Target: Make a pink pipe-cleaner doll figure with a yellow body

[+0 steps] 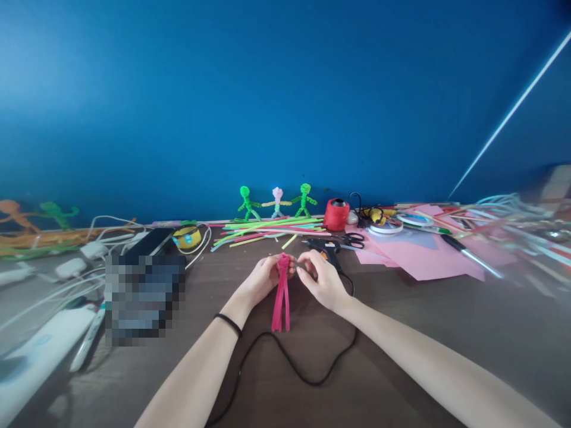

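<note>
Near the middle of the table, my left hand (263, 279) is closed on a bundle of pink pipe cleaners (281, 297). They are wound into a knob at the top, and the long loose ends hang down toward me. Just right of the knob is my right hand (322, 279), its fingers curled and the thumb and index fingertips slightly apart. I see nothing between them. Behind my right hand lies a black and orange glue gun (329, 249), its black cord (294, 368) looping across the table below both hands.
Pipe-cleaner figures (306, 201) stand by the blue wall behind loose pipe cleaners (267, 229). Nearby are a red roll (336, 215) and scissors (352, 240). Pink sheets (428, 255) and a knife (473, 257) lie right; white cables (196, 252) and a marker (88, 339) lie left.
</note>
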Tool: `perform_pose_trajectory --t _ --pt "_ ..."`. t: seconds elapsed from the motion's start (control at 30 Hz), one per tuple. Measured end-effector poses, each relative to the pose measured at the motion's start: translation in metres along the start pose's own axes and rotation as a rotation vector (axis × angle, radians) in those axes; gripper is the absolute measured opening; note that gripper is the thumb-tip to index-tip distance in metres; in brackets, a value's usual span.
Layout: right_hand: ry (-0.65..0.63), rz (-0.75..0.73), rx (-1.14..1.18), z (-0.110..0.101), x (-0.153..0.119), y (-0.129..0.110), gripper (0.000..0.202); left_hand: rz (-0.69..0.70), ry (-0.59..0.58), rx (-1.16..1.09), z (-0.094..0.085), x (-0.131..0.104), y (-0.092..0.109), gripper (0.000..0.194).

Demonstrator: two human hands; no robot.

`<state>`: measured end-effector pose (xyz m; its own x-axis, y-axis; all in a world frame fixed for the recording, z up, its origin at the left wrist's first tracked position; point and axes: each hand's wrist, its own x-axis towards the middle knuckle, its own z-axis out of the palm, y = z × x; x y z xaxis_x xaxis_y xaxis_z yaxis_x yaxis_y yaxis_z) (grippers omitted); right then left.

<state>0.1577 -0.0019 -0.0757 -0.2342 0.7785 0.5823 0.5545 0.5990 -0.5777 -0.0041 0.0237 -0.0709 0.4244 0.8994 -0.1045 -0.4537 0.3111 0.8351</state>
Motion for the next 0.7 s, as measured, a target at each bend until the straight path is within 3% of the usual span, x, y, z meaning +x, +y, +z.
perform_pose_trajectory --t 0.1,0.17,0.4,0.7 --pt "0.04 -0.08 0.028 0.0 0.001 0.0 0.037 0.01 0.02 0.055 0.005 -0.003 0.001 0.017" --pt "0.007 -0.128 0.019 0.001 0.001 0.001 0.044 0.007 0.011 0.089 0.007 -0.004 0.001 0.017" --pt "-0.041 -0.156 0.041 0.003 0.003 0.005 0.025 -0.037 -0.02 0.097 0.012 -0.004 -0.004 0.015" --pt "-0.042 -0.152 0.065 0.005 0.001 0.007 0.027 -0.026 -0.054 0.119 0.008 -0.003 -0.006 0.014"
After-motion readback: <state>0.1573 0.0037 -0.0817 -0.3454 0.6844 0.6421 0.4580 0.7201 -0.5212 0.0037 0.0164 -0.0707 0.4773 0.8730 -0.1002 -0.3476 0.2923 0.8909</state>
